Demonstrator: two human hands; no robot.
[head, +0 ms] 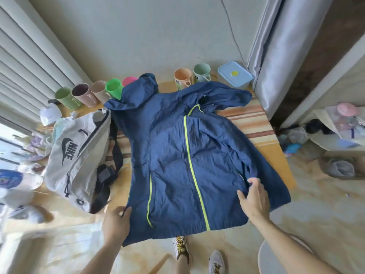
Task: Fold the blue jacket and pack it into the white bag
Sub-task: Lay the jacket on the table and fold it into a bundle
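Observation:
The blue jacket [177,151] with neon-yellow zippers lies spread front-up across the table, its hem hanging over the near edge and its hood toward the far side. The white bag [77,153] with a black logo and black strap sits to the jacket's left, touching it. My left hand [116,222] pinches the jacket's lower left hem corner. My right hand [254,200] rests on the jacket's right side near the hem, fingers curled into the cloth at a fold there.
Several mugs [87,95] stand in a row along the table's far edge, with two more mugs [191,76] and a blue lidded box [235,75] at the far right. Curtains hang on both sides. A grey stool [276,258] and my shoes [181,248] are below.

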